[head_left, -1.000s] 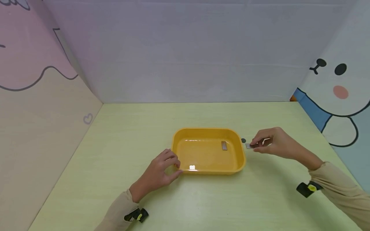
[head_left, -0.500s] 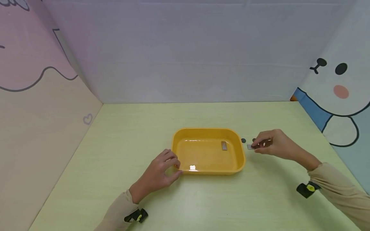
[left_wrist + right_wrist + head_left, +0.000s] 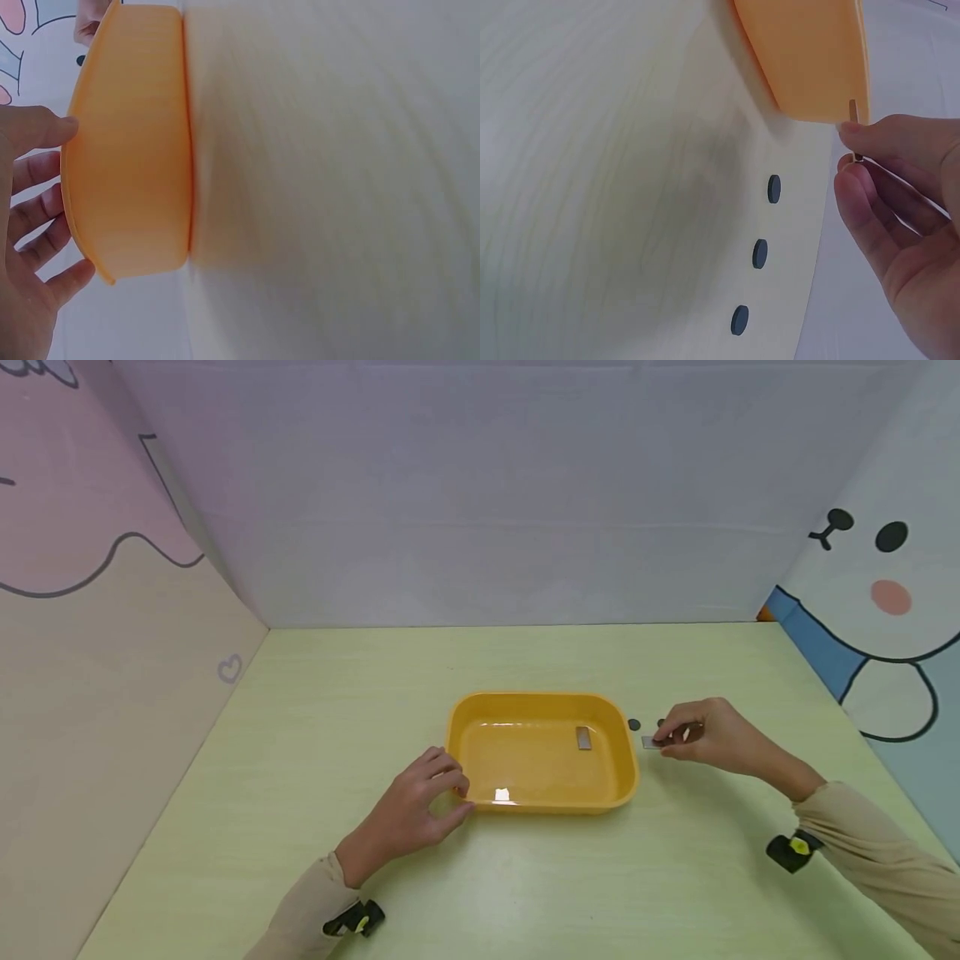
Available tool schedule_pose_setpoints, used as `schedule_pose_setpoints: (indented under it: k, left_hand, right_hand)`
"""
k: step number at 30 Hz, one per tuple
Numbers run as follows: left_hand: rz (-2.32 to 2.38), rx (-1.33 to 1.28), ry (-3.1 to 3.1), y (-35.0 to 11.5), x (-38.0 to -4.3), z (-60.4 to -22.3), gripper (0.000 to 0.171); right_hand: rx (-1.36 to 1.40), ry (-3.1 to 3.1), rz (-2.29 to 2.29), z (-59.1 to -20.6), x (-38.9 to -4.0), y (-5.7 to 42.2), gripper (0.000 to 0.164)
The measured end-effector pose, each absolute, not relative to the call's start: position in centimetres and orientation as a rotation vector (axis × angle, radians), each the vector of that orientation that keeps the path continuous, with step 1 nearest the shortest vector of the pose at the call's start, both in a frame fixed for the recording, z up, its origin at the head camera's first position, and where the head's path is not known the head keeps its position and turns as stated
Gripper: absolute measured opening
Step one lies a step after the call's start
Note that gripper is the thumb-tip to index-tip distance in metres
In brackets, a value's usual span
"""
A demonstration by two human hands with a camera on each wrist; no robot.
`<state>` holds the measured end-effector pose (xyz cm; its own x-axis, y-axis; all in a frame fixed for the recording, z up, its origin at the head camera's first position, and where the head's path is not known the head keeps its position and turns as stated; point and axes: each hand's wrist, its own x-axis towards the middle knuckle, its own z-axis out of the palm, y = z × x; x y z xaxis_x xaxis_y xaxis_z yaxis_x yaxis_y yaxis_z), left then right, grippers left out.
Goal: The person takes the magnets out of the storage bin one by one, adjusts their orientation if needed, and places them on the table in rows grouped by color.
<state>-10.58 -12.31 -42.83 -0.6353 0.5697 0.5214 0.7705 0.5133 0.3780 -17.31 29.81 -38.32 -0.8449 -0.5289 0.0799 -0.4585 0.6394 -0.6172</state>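
Note:
My left hand (image 3: 408,806) grips the near left corner of a yellow tray (image 3: 517,772). In the left wrist view its thumb lies on the outside of the tray's wall (image 3: 131,150), and the other fingers are around the rim. Just off the tray's right side, my right hand (image 3: 712,735) pinches a small flat metal plate (image 3: 648,742) between thumb and fingers. The right wrist view has the metal plate (image 3: 853,112) edge-on, raised above the table. A dark spot shows at the fingertips; what it is I cannot tell. A similar metal plate (image 3: 583,738) lies inside the tray.
Three black discs (image 3: 760,253) stand in a row on the pale table (image 3: 360,693), right of the tray. From the head, one disc (image 3: 633,725) is plain and another (image 3: 661,723) is partly behind my right hand. A grey back wall (image 3: 510,493) and printed side panels enclose the table.
My right hand has drawn slightly right and down with the metal plate, uncovering part of a second black disc. The left hand and tray hold their place.

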Motion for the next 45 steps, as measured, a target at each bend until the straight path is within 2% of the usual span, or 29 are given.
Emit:
schedule_pose_setpoints:
  k: [45]
  left_hand:
    - [-0.853, -1.102, -2.447, -12.3, -10.7, -42.9, 0.019]
  right_hand:
    - [-0.942, 2.648, -0.911, -41.5, -17.9, 29.4, 0.016]
